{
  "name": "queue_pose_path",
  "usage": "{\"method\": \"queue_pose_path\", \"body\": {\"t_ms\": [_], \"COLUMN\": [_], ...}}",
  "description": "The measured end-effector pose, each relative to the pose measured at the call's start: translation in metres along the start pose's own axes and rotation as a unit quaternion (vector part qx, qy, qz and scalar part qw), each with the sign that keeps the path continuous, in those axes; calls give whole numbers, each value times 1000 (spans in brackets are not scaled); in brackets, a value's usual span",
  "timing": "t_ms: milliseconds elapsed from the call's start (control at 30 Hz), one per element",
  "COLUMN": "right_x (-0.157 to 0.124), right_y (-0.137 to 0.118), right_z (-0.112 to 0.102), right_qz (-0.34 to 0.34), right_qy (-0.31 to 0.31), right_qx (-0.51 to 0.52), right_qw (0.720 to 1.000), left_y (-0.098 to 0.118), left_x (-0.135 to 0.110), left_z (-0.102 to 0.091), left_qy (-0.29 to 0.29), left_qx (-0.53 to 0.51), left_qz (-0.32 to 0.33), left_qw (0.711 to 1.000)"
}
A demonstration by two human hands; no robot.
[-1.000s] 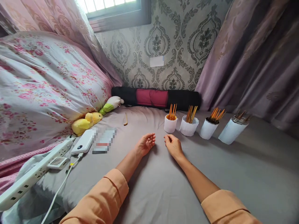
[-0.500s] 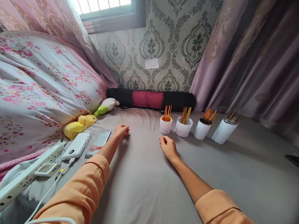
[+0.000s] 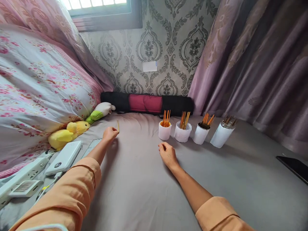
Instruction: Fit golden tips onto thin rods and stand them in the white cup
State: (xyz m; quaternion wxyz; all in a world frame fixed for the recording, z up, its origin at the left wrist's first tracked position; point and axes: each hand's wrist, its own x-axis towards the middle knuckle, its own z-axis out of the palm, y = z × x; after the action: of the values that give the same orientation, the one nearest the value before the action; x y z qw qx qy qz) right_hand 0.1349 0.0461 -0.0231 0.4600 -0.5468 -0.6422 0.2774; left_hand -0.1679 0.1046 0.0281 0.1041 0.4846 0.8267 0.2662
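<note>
My left hand (image 3: 111, 134) is over the left part of the grey sheet, its fingertips pinched on a thin yellowish stick (image 3: 118, 126) that points upward. My right hand (image 3: 166, 154) rests on the sheet with its fingers curled in, and nothing shows in them. Just behind it stands a white-wrapped cup (image 3: 165, 133) holding orange sticks (image 3: 166, 118). To its right is a wider white cup (image 3: 183, 134) of yellow-brown sticks (image 3: 185, 120). Beyond that come a white-wrapped cup (image 3: 201, 136) with orange-brown sticks (image 3: 208, 119) and a taller white-wrapped jar (image 3: 221, 136) with dark brown sticks (image 3: 229, 120).
By my left forearm lie a phone (image 3: 92, 146), a white power bank (image 3: 64, 158) and a power strip (image 3: 21, 179). Yellow and green-white plush toys (image 3: 64, 134) line the floral bedding (image 3: 60, 83). A black-and-red roll (image 3: 145, 103) lies along the wall. A dark phone (image 3: 293, 166) is far right.
The camera view has turned slightly right. My left hand has shifted left with the stick, which now shows more fully. My right hand keeps its place near the first cup.
</note>
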Motion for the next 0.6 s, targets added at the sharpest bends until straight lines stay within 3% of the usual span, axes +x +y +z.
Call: {"method": "queue_pose_path", "body": {"t_ms": [600], "right_x": [0], "right_y": [0], "right_z": [0], "right_qz": [7], "right_qy": [3], "right_qx": [1], "right_qw": [1000], "left_y": [-5], "left_x": [23], "left_z": [8], "left_qy": [-18], "left_qx": [77], "left_qz": [26], "left_qw": [997]}}
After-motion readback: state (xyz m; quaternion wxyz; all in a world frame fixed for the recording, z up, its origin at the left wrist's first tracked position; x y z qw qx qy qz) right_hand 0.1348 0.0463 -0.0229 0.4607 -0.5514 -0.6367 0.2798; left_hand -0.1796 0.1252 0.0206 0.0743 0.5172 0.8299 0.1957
